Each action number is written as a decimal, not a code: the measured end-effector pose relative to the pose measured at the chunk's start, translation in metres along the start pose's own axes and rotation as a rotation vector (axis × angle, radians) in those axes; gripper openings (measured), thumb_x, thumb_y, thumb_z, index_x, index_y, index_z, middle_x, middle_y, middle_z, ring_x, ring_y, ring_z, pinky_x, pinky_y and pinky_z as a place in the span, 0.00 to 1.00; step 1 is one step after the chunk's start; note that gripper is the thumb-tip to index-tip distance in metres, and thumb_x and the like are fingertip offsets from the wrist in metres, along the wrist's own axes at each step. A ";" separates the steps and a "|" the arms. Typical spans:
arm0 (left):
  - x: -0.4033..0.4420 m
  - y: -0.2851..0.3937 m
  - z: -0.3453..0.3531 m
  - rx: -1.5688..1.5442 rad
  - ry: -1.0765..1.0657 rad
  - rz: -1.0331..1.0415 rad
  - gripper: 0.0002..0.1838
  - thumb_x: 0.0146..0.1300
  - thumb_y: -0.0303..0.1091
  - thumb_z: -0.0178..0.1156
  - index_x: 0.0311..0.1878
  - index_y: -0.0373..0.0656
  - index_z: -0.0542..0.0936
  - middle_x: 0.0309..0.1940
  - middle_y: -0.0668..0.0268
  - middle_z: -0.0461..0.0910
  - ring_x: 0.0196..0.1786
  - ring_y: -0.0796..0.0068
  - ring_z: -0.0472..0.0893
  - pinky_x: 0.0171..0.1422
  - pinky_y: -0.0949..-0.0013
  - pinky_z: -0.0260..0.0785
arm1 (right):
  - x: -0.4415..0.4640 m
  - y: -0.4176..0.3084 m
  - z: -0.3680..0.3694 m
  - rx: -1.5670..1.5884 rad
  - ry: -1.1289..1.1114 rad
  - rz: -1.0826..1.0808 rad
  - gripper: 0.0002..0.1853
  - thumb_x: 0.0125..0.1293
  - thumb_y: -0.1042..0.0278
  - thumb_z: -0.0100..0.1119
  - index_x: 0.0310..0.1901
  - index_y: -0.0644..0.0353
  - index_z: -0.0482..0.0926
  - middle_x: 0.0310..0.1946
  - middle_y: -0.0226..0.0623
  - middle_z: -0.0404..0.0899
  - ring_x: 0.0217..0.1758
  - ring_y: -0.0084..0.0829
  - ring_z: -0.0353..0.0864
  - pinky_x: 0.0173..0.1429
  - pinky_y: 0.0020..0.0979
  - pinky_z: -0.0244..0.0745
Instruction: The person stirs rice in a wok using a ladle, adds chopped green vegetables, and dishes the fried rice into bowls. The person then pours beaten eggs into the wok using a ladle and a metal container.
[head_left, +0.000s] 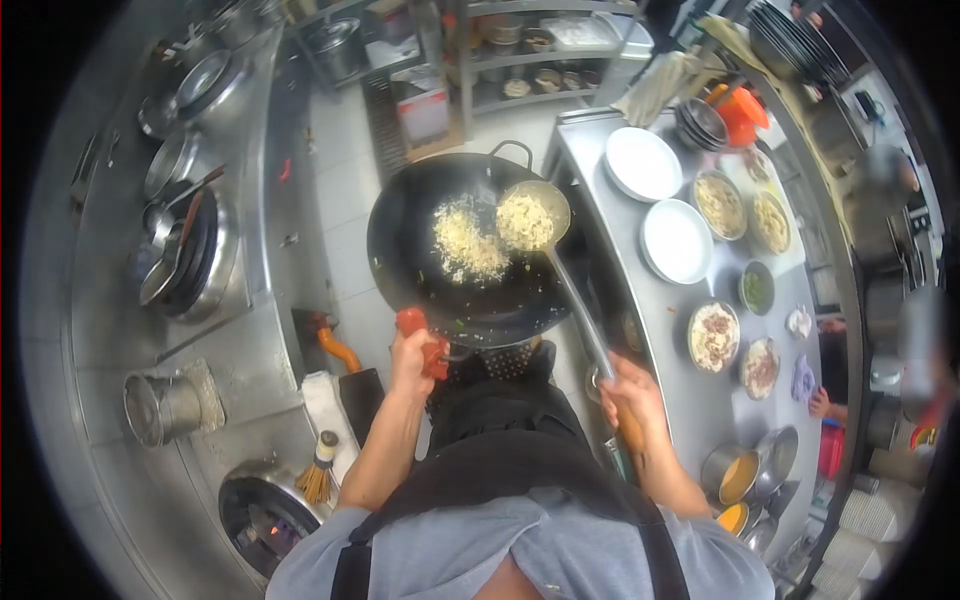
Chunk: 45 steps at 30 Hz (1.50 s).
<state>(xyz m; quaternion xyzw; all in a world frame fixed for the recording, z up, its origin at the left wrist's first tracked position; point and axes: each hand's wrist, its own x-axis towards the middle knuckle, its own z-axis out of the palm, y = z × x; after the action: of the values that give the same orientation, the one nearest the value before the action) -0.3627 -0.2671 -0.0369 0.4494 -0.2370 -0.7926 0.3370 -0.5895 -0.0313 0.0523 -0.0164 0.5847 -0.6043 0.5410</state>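
Note:
My left hand (410,360) is closed around a red cloth (434,356) at the near rim of a large black wok (400,250). My right hand (633,395) grips the wooden handle of a long ladle (580,305). The ladle's round bowl is over the right part of the wok and holds pale yellow, crumbly food. More of the same loose food (465,243) lies in the middle of the wok. Small green bits stick to the wok's near side. Two white plates (643,165) are on the steel counter to the right.
The steel counter (655,320) also bears several food bowls, including one of greens (757,287). A stove (270,520) with a visible flame and a straw brush (318,470) are at the lower left. Another person's hand (820,402) shows at the far right.

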 end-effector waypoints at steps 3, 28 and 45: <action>-0.007 -0.004 0.028 -0.017 -0.029 -0.013 0.17 0.49 0.21 0.50 0.45 0.42 0.68 0.30 0.61 0.72 0.27 0.68 0.76 0.30 0.67 0.72 | -0.030 -0.013 -0.039 0.187 -0.014 -0.022 0.34 0.56 0.76 0.55 0.66 0.69 0.60 0.25 0.42 0.71 0.14 0.26 0.68 0.14 0.23 0.65; 0.013 -0.015 0.093 0.009 -0.037 0.057 0.14 0.45 0.24 0.51 0.38 0.42 0.66 0.26 0.61 0.71 0.24 0.65 0.74 0.31 0.65 0.72 | 0.075 -0.119 -0.337 -1.333 1.196 -0.407 0.23 0.56 0.75 0.51 0.56 0.65 0.69 0.42 0.56 0.78 0.44 0.55 0.79 0.49 0.51 0.75; 0.131 -0.020 0.031 -0.261 -0.053 0.009 0.03 0.61 0.33 0.57 0.37 0.52 0.73 0.23 0.70 0.74 0.30 0.73 0.76 0.37 0.65 0.72 | 0.006 -0.084 -0.145 -0.281 0.609 -0.559 0.28 0.54 0.77 0.53 0.60 0.69 0.70 0.23 0.28 0.73 0.22 0.18 0.69 0.26 0.20 0.63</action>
<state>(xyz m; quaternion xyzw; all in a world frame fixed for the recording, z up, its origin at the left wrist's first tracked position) -0.4450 -0.3493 -0.1079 0.3797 -0.1426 -0.8269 0.3896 -0.7396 0.0422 0.0638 -0.0685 0.7673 -0.6194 0.1518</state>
